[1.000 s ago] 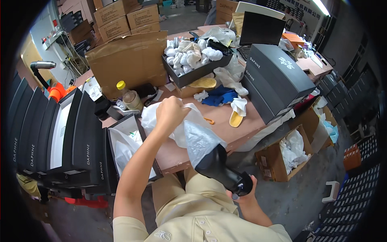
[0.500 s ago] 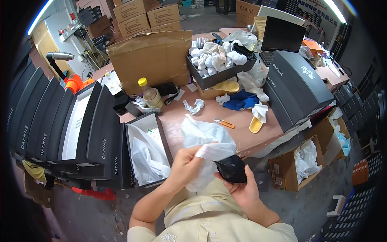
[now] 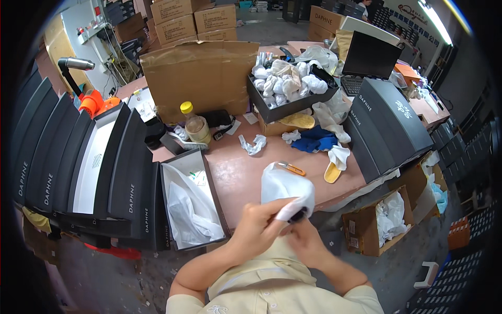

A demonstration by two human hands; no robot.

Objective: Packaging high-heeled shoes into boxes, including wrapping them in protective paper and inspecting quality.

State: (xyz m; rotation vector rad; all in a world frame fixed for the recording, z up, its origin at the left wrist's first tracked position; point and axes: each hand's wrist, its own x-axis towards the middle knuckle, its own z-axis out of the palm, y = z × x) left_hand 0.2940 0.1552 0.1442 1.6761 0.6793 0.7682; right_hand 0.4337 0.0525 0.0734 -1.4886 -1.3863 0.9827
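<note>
In front of my waist, my left hand (image 3: 261,222) is closed round a thin white bag (image 3: 285,186) that hangs out toward the table. A black shoe (image 3: 299,214) is mostly covered by the white material; just a small dark end shows at the bag's edge. My right hand (image 3: 307,242) is closed at the shoe from below, slightly blurred, its fingertips partly hidden behind the left hand and the bag. Left of my hands stands an open shoe box (image 3: 212,196) with white wrapping (image 3: 191,214) inside. Orange-handled thread snips (image 3: 293,169) lie just beyond the bag.
Dark shoe boxes (image 3: 117,172) stand in a row at left, more (image 3: 389,125) at right. A black tray (image 3: 293,107) of crumpled white paper, a yellow-capped bottle (image 3: 197,128), a blue cloth (image 3: 316,140) and a yellow insole (image 3: 331,172) are on the table (image 3: 235,172). Cartons (image 3: 361,230) sit on the floor.
The black shoe, plainly visible in my right hand before, is now mostly inside the white bag. My left hand has moved right, and both hands have come together.
</note>
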